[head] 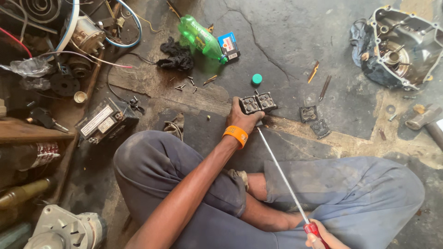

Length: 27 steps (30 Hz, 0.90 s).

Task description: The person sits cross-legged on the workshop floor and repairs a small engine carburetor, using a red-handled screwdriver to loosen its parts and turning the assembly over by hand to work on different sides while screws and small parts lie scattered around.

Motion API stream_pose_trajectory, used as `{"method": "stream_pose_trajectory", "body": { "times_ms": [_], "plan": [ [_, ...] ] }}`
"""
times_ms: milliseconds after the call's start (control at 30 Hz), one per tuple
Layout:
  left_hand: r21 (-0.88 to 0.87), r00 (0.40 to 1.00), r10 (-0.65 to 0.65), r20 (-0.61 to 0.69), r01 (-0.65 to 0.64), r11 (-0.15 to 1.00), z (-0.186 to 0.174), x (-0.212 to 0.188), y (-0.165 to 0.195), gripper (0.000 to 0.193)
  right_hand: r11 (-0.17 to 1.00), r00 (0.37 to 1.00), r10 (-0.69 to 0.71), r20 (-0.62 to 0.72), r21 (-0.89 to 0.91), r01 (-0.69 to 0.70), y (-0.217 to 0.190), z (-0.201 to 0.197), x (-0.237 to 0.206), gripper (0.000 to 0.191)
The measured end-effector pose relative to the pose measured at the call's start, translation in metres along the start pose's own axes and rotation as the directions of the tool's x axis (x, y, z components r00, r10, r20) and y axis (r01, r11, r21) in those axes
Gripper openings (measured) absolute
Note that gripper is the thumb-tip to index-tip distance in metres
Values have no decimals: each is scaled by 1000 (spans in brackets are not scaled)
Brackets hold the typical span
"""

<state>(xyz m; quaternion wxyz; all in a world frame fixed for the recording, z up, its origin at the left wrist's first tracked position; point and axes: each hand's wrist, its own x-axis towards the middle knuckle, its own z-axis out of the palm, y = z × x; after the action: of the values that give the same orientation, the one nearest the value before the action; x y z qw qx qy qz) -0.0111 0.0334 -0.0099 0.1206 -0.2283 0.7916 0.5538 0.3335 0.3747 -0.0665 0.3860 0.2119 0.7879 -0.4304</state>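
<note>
My left hand [243, 117], with an orange wristband, presses down on a dark grey metal block with two square openings [258, 102] lying on the concrete floor. My right hand [320, 237], at the bottom edge of the view, grips the red handle of a long screwdriver [281, 173]. Its thin shaft runs up and left, and its tip reaches the block's near edge beside my left hand. Two smaller dark plates [308, 113] [320, 128] lie just right of the block. I sit cross-legged in grey-blue trousers.
A green plastic bottle [201, 39] and its green cap [257, 79] lie beyond the block, with loose screws [187, 84] and a black rag [176, 57]. An engine casing [400, 46] sits far right, a hammer [427, 119] at right. Motor parts, wires and a black box [106, 121] crowd the left.
</note>
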Motion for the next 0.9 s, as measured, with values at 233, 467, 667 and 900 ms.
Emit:
{"method": "stream_pose_trajectory", "body": {
  "times_ms": [233, 467, 667, 900],
  "plan": [
    [-8, 999, -31, 26, 31, 999, -4, 1, 6, 62, 945, 964, -238, 116, 257, 202, -2, 9, 4, 41],
    [29, 1000, -4, 25, 3, 1000, -4, 2, 3, 59, 858, 953, -285, -104, 415, 302, 4, 18, -7, 41],
    [18, 1000, -3, 4, 3, 1000, 0, 8, -5, 61, 428, 793, -385, 472, 852, -300, 2, 33, 4, 47],
    [-189, 996, 64, -65, -75, 979, 19, 10, -27, 62, 519, 910, -233, 344, 835, -183, -8, 47, -2, 43]
  ]
}}
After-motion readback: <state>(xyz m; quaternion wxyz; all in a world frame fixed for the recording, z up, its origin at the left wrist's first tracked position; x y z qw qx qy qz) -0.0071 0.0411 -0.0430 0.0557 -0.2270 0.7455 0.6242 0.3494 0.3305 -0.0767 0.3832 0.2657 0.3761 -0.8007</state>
